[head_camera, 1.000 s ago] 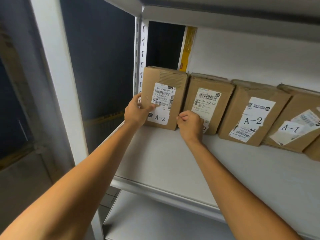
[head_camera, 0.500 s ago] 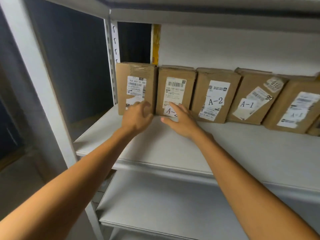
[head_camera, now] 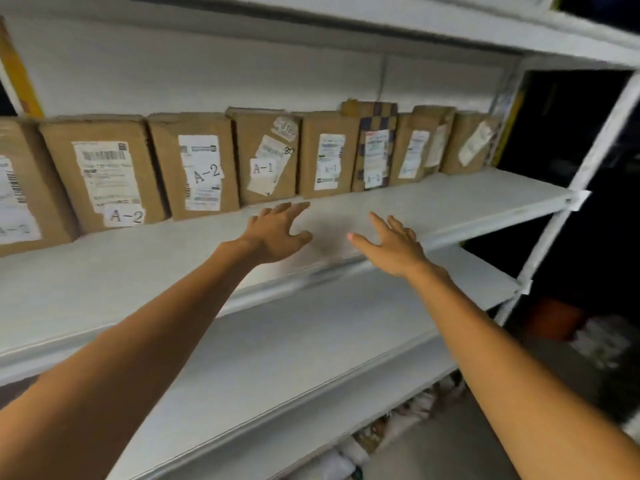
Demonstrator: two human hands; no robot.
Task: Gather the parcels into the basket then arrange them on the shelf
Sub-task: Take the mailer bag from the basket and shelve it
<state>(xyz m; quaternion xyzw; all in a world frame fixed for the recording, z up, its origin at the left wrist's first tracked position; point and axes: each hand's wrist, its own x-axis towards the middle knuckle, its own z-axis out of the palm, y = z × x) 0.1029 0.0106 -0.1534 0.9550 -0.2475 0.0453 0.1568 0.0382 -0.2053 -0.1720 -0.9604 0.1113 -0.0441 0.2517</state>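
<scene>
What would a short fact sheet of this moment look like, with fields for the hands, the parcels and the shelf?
left hand: open, fingers spread, holds nothing
right hand: open, holds nothing
parcels: brown, labelled, upright in a row at the back
checkered parcel: within the row, towards the right
shelf: white, both hands over its front
</scene>
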